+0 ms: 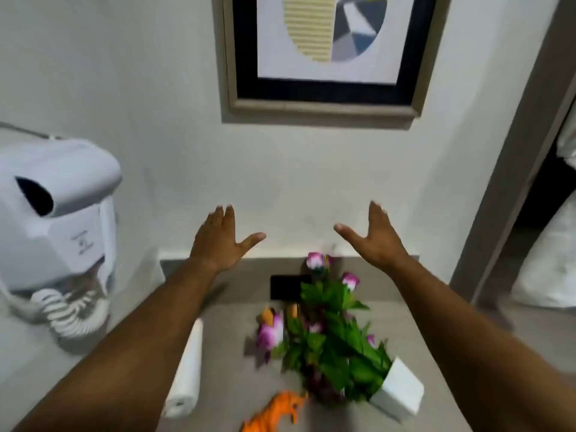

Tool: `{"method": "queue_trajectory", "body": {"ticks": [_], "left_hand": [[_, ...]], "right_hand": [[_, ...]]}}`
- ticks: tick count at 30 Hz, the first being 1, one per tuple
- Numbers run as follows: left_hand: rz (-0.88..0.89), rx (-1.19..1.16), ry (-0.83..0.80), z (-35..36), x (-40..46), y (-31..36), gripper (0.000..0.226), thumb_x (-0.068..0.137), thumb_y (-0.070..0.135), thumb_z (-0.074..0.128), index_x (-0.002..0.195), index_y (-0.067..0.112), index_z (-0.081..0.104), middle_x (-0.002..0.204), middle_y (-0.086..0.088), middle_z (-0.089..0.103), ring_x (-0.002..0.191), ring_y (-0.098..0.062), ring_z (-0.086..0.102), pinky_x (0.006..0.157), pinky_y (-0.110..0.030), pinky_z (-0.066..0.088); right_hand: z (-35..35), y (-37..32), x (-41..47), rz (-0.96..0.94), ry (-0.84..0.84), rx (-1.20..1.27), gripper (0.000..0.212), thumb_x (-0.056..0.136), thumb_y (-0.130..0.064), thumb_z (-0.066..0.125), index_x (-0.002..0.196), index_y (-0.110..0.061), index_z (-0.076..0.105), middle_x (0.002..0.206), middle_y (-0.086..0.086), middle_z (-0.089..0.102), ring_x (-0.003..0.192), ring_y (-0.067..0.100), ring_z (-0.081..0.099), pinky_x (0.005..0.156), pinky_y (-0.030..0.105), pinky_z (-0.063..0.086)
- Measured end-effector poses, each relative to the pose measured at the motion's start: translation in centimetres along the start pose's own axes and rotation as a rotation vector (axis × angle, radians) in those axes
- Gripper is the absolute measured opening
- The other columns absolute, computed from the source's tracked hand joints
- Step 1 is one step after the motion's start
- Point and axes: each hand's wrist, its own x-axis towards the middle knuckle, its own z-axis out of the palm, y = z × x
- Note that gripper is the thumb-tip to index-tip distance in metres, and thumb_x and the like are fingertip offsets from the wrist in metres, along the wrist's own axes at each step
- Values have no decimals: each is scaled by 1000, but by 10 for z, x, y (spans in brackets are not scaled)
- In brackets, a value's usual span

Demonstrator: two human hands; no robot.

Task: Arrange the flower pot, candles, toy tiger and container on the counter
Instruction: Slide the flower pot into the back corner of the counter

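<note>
A white square flower pot (400,392) lies tipped on its side on the grey counter (230,363), its green leaves and pink flowers (327,332) spilling toward the wall. An orange toy tiger (274,413) lies at the near edge. A white roll-shaped object (188,369), perhaps a candle, lies to the left. Small orange pieces (268,314) sit behind the flowers, blurred. My left hand (218,241) and my right hand (374,238) are raised above the counter's far edge, fingers spread, holding nothing.
A white wall-mounted hair dryer (56,213) with a coiled cord (68,316) hangs at the left. A black rectangular object (286,286) sits at the back of the counter. A framed picture (324,54) is on the wall above. A doorway opens at the right.
</note>
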Motion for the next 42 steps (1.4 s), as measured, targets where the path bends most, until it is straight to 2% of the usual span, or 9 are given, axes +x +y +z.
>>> {"method": "queue_trajectory", "body": {"ticks": [6,8,10,14,19,22,27,33,42], "left_hand": [[-46,82,-282,114,-107,-68,83,91,56,44,149,3,15,158,-23,16,147,-35,15,119,-41,12],[-28,140,-361,142,-133,-81,77,94,51,41,148,2,15,158,-22,18,146,-34,17,120,-40,13],[19,164,-427,166,-154,-86,73,95,48,40,148,4,16,158,-21,19,146,-33,17,120,-41,13],[92,212,-497,201,-176,-88,74,95,50,38,148,5,16,158,-20,20,147,-33,14,119,-41,11],[88,247,-530,225,-187,-99,77,91,63,27,151,16,10,161,-16,8,148,-36,2,118,-48,9],[100,251,-507,231,-194,-103,77,89,66,12,151,20,12,161,-15,9,148,-35,2,118,-49,9],[59,209,-504,235,-195,-97,96,75,74,-12,151,22,15,161,-13,11,148,-34,6,119,-49,9],[60,223,-577,238,-174,-98,79,88,69,20,151,24,6,163,-11,0,149,-32,-1,120,-48,8],[-9,238,-584,247,-143,-88,98,77,82,25,151,21,4,162,-13,1,148,-33,1,119,-49,8]], "right_hand": [[59,103,-104,370,-409,-211,144,44,-90,61,150,-4,14,158,20,23,143,38,25,116,49,28],[66,121,-127,444,-539,-197,146,36,-84,74,146,-4,21,149,18,37,135,34,39,109,43,38],[70,134,-143,449,-573,-297,132,41,-75,81,140,-4,31,139,16,46,124,31,47,98,35,44],[83,147,-154,389,-467,-504,111,59,-58,83,139,-3,30,131,19,47,115,35,53,89,37,48],[92,151,-159,378,-447,-565,84,60,-47,85,120,-4,46,117,17,49,99,35,57,79,36,49],[84,160,-168,439,-380,-447,88,55,-40,90,121,-3,47,117,18,51,97,34,55,74,31,43],[70,178,-188,487,-164,-258,91,53,-34,94,123,-2,46,107,11,58,93,31,55,72,31,38],[88,188,-185,573,127,-21,84,56,-34,92,120,-10,43,103,2,51,89,22,48,75,32,39],[139,198,-137,599,376,332,86,57,-25,94,120,-13,37,107,6,54,90,22,55,79,29,43]]}}
